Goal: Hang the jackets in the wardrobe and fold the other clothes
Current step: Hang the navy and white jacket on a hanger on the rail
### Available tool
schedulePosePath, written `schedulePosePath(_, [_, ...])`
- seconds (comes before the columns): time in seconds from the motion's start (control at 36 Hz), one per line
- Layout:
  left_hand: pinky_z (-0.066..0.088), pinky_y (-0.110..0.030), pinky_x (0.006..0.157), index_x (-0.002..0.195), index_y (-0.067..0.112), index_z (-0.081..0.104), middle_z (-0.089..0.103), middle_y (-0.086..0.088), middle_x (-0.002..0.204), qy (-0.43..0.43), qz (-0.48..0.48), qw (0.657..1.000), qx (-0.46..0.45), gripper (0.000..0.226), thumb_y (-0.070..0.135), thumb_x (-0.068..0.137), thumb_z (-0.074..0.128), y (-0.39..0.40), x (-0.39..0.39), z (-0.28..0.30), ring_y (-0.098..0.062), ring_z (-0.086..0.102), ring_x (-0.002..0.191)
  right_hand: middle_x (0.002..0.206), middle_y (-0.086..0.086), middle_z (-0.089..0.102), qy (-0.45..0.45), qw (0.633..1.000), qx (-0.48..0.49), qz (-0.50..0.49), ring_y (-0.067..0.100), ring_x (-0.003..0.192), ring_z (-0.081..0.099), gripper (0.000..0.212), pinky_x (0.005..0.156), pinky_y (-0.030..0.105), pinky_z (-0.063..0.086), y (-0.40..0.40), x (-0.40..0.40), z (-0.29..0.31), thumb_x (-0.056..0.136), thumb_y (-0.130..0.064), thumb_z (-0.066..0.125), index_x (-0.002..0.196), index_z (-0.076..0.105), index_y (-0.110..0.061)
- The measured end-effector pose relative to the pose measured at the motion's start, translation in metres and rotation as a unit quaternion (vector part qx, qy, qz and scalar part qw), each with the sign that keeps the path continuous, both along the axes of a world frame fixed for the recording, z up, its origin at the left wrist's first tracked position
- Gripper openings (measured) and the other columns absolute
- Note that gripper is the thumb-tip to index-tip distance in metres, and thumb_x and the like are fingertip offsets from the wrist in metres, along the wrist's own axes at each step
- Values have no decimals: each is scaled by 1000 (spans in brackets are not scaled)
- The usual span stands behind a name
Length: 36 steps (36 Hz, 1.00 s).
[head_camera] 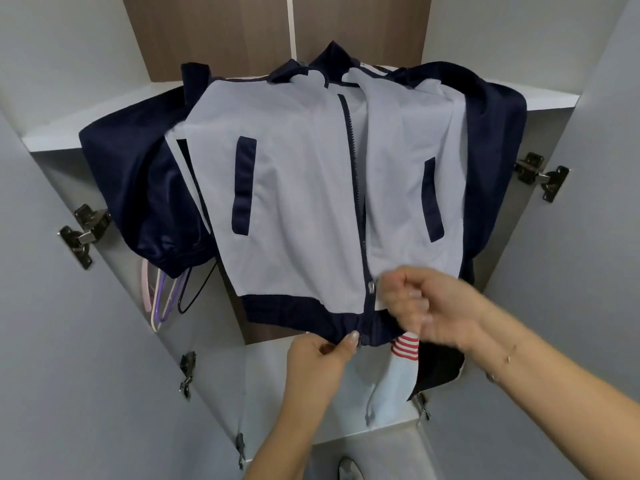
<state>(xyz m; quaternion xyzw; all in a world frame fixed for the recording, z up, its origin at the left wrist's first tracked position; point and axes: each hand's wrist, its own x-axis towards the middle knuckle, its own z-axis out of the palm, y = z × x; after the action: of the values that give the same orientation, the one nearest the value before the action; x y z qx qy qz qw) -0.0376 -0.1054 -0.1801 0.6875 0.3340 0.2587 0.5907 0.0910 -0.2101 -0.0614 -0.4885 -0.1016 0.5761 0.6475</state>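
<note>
A light blue jacket [304, 188] with navy sleeves, collar and hem hangs inside the open wardrobe, facing me. Its front zip is open most of the way up. My left hand [320, 355] pinches the navy hem just left of the zip's bottom end. My right hand [426, 306], blurred, grips the right front edge by the zip slider, a little above the hem. Behind and below the jacket hangs a pale blue garment with a red-and-white striped cuff [391, 379].
Empty hangers [162, 296] in pink, purple and black hang at the left behind the navy sleeve. Both wardrobe doors stand open, with metal hinges [83, 233] on the left and a hinge [540, 174] on the right. A white shelf [52, 140] runs above the jacket.
</note>
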Motion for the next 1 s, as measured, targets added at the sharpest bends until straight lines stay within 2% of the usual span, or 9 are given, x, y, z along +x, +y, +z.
schedulePosePath(0.11, [39,-30,66,63,0,60,53,-10,63,6,4,996,-84,32,21,82,76,16,-10,-6,-19,48,65,46,-9,28,-84,994,62,-39,2,30,27,19,27,13,20,24,31,55,84,-10,45,65,41,-15])
schedulePosePath(0.19, [49,-37,70,56,9,62,67,-6,65,80,-23,995,-56,37,27,87,71,35,-19,6,-17,58,61,46,-7,29,-269,961,51,-28,5,33,25,28,30,16,20,36,44,95,95,-14,41,69,49,-12])
schedulePosePath(0.28, [53,-27,66,65,18,70,69,5,65,164,-73,978,103,40,47,90,60,51,-27,39,-4,60,57,46,-5,26,-383,924,13,10,7,33,19,31,31,18,16,46,46,118,97,-18,42,68,52,-11])
schedulePosePath(0.36, [42,-11,57,67,31,65,65,24,72,89,32,957,274,28,52,85,59,56,-21,91,7,59,67,46,-6,22,-422,905,-26,50,6,33,14,34,31,17,12,49,46,125,98,-19,41,66,48,-13])
schedulePosePath(0.44, [44,-7,68,82,33,66,64,19,80,-22,36,959,279,13,46,82,68,56,10,131,6,58,75,44,-6,21,-412,908,-39,74,5,31,14,34,30,16,13,48,47,123,97,-17,40,65,46,-13])
schedulePosePath(0.53, [46,-8,71,91,27,65,65,16,87,-22,-13,961,277,25,48,80,72,54,42,147,3,60,78,42,-6,22,-370,925,-34,82,5,29,15,32,30,16,12,46,49,123,95,-17,40,65,48,-11])
schedulePosePath(0.67, [52,-36,68,66,5,56,59,-3,60,-71,-9,945,321,40,36,89,67,52,69,147,-16,56,62,42,-7,24,-304,949,-15,78,4,28,17,30,30,17,14,47,56,126,92,-13,43,63,50,-12])
schedulePosePath(0.83, [50,-28,63,64,9,57,50,6,55,-22,-57,951,304,37,35,88,68,66,68,139,-5,44,53,40,-7,29,-111,990,74,36,4,25,27,20,27,15,20,66,84,166,81,-8,43,62,47,-12])
schedulePosePath(1.0, [44,-17,58,66,23,59,55,16,57,-28,-42,934,353,32,49,85,64,82,69,185,-1,51,56,42,-7,31,-246,966,43,69,3,26,26,15,26,15,22,94,104,209,77,-12,46,64,52,-10])
